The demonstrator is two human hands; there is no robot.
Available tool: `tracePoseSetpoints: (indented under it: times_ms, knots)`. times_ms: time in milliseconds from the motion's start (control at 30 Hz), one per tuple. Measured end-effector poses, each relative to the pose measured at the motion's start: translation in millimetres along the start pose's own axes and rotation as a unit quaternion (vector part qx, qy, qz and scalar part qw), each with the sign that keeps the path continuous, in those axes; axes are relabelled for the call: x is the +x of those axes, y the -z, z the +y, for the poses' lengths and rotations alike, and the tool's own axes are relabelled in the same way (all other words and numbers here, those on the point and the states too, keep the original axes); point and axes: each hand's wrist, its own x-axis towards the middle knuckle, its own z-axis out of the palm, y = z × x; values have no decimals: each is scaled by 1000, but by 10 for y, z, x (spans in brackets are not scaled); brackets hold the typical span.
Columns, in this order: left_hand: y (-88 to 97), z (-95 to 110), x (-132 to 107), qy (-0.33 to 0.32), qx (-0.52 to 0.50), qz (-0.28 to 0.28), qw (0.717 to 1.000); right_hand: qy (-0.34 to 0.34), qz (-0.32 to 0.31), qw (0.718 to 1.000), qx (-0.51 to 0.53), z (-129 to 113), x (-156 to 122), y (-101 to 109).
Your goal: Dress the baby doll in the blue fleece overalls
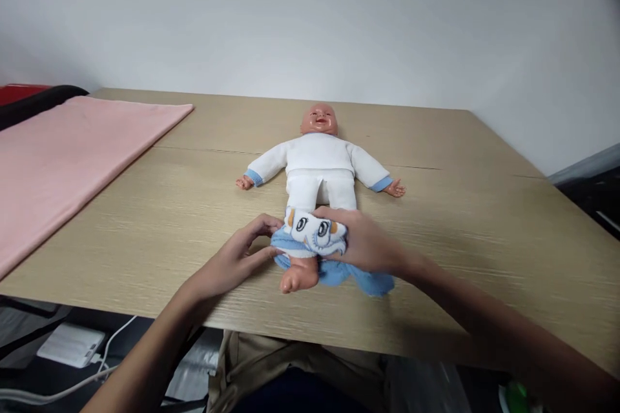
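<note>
— Head view: where's the sock (314, 231)?
— On the doll (317, 164)'s leg, mid-desk (460, 206). Right hand (365, 244) pinches its top edge; left hand (237, 257) grips its blue cuff beside the bare foot (298, 277).

We can't see one foot of the doll (320, 161); our right hand (365, 244) and the sock (314, 232) hide it.
</note>
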Motion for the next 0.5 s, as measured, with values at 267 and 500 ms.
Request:
tracePoseSetpoints:
  times_ms: [267,500]
  knots:
    - [148,-11,87,7,12,-47,999,-2,-87,995,-56,58,25,363]
    - [214,2,103,14,51,-42,998,-29,17,999,-22,222,-140,324]
